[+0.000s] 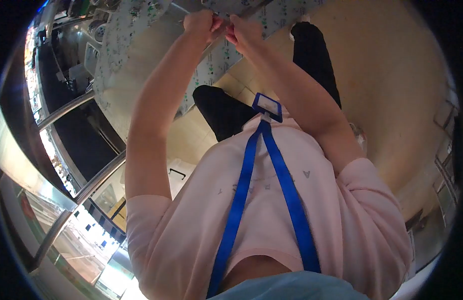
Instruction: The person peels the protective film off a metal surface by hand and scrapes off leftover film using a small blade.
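My left hand point(199, 23) is closed at the top of the view, its fingers curled in. Close by on the right, my right hand point(245, 34) is also closed, thumb and fingers bent toward the left hand. A small gap separates the two hands. What they hold, if anything, is too small or hidden to make out. Both are over a sheet with a green and grey printed pattern point(119, 55), which covers a table-like surface and hangs down at its edge.
A metal rail point(71, 107) runs along the left, with dark panels and bright lit areas beyond. A blue lanyard with a badge point(267, 107) hangs from my neck over a pink shirt. My legs in dark trousers point(314, 60) are below, above a tan floor point(391, 100).
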Available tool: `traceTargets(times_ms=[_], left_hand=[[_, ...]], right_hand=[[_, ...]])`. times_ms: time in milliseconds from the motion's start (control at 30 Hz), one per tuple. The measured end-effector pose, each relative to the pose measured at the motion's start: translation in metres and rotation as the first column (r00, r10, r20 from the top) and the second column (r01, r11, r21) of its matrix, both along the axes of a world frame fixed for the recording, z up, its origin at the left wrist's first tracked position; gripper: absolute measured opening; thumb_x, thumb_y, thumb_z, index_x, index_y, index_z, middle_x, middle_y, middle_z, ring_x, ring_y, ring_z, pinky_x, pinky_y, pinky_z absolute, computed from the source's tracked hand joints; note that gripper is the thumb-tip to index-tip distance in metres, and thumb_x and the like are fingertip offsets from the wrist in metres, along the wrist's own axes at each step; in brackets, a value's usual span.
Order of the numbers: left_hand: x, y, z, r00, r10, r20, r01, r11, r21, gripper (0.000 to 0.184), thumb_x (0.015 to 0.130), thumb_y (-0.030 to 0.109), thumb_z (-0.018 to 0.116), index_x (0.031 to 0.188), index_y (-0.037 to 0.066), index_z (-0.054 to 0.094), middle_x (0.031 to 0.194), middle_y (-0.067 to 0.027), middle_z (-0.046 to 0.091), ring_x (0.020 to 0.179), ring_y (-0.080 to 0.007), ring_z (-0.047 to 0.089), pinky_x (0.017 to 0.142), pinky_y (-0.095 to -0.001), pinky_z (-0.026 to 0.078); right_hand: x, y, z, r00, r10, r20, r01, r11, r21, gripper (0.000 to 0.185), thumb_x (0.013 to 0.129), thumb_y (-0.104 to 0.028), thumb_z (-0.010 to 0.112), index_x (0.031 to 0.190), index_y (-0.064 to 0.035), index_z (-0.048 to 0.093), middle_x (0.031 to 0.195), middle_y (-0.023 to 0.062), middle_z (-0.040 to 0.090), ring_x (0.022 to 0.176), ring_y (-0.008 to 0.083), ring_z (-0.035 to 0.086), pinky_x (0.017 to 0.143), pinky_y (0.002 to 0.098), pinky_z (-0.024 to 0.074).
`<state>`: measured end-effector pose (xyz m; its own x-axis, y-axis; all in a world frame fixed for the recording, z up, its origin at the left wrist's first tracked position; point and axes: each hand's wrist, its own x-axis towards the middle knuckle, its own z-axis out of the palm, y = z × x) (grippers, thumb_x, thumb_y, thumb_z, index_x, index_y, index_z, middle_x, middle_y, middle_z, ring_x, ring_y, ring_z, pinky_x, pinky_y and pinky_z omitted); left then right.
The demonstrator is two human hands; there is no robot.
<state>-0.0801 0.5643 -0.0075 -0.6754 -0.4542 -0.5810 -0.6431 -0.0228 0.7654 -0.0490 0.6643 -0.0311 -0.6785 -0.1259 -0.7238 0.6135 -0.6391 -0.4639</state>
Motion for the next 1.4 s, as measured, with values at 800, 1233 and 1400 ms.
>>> traceTargets(times_ms=[800,1233,1400], left_hand=[[0.002,0.044,0.000,0.945,0.321,-0.054,-0.316,0.945,0.085,0.003,0.066,-0.006,0.045,0.064,-0.008,0.047,0.061,-0.0156,0.050,0.047,-0.0210,0.052,0.033,-0.0310,0.038],[0.001,0.051,0.004,0.904,0.422,-0.064,-0.413,0.903,0.122,0.010,0.067,-0.007,0.045,0.075,-0.013,0.046,0.063,-0.0159,0.052,0.044,-0.0213,0.054,0.034,-0.0308,0.044],[0.001,0.056,0.012,0.895,0.445,-0.017,-0.444,0.895,0.047,0.012,0.068,-0.006,0.046,0.078,-0.012,0.048,0.068,-0.0164,0.055,0.046,-0.0210,0.055,0.038,-0.0302,0.046]], right_hand=[[-0.011,0.036,-0.004,0.982,0.157,-0.105,-0.156,0.988,0.020,0.026,0.084,-0.020,0.046,0.067,-0.0002,0.047,0.054,0.0063,0.045,0.042,0.0136,0.037,0.035,0.0261,0.0292],[-0.026,0.038,-0.027,0.942,0.295,-0.157,-0.265,0.946,0.189,0.031,0.084,-0.026,0.046,0.062,-0.0049,0.043,0.050,0.0043,0.038,0.040,0.0135,0.032,0.036,0.0277,0.0259],[-0.031,0.039,-0.024,0.921,0.366,-0.134,-0.316,0.902,0.293,0.035,0.085,-0.030,0.044,0.058,-0.0090,0.039,0.047,0.0033,0.032,0.038,0.0139,0.028,0.037,0.0295,0.0238]])
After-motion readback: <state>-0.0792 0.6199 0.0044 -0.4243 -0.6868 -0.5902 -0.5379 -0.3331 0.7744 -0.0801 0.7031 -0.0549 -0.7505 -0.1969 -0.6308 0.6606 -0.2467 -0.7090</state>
